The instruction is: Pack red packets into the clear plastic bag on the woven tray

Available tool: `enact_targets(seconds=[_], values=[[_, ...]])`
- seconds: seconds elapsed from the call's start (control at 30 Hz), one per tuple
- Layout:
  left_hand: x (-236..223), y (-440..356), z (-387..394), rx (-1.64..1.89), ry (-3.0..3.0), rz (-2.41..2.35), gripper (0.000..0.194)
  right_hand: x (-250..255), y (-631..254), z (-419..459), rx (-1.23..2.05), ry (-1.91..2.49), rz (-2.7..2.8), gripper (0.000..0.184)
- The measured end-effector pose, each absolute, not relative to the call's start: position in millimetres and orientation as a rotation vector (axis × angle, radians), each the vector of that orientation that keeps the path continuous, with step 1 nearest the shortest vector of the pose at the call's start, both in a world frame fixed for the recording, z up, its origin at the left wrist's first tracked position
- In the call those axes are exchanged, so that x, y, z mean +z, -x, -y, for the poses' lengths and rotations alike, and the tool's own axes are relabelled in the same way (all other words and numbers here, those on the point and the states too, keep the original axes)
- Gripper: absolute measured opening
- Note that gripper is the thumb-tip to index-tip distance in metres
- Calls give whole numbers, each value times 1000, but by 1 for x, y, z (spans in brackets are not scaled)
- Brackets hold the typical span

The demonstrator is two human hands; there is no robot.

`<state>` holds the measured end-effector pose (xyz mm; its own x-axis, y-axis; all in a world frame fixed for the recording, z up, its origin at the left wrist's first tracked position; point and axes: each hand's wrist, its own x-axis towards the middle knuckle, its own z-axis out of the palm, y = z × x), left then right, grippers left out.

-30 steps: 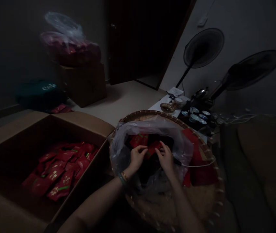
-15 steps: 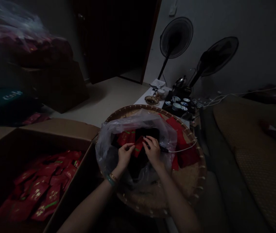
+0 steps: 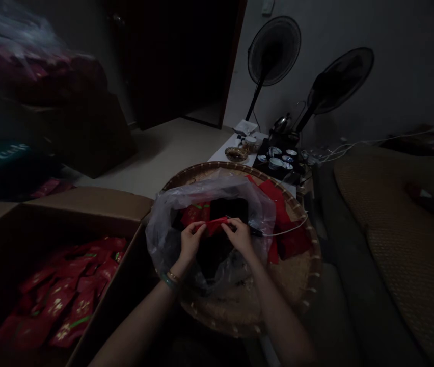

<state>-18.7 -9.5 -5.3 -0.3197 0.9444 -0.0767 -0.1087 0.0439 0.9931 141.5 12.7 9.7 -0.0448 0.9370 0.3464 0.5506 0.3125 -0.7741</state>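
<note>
Between my two hands a small red packet (image 3: 216,224) is stretched out above an opened clear plastic bag (image 3: 163,219). My left hand (image 3: 191,242) pinches its left end, thumb against fingers. At the other end my right hand (image 3: 240,237) is closed on it. A thin dark tip shows by the right fingers, and a black handle-like piece (image 3: 255,232) with a white cord lies just beyond that hand. Inside the bag are more red packets (image 3: 194,213) and dark contents too dim to make out. The bag rests in a round woven bamboo tray (image 3: 289,285).
Flat red pieces (image 3: 293,239) lie on the tray's right side. At left stands an open cardboard box (image 3: 87,204) with many red packets (image 3: 60,300). Behind are a low table with cups (image 3: 276,163) and two fans (image 3: 274,51). A woven mat (image 3: 400,244) lies at right.
The red packet has turned from upright and tilted to nearly level, its two ends now drawn out between my hands. The view has shifted slightly.
</note>
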Motion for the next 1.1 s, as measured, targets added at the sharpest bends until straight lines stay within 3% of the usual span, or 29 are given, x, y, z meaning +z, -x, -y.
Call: enact_targets(seconds=[0.4, 0.6, 0.7, 0.93, 1.1], values=[[-7, 20, 12, 1377, -776, -1174, 30, 3, -142, -15, 658, 1404, 1683, 21], [-6, 24, 13, 1425, -832, -1055, 30, 4, -137, -14, 1414, 1201, 1465, 32], [-8, 24, 13, 1381, -826, -1007, 30, 2, -138, -14, 1624, 1148, 1355, 37], [-19, 27, 9, 1415, -1064, -1345, 26, -7, -141, -17, 1528, 1200, 1381, 40], [1, 28, 21, 1417, -1786, -1679, 35, -4, -138, -15, 1515, 1136, 1589, 41]])
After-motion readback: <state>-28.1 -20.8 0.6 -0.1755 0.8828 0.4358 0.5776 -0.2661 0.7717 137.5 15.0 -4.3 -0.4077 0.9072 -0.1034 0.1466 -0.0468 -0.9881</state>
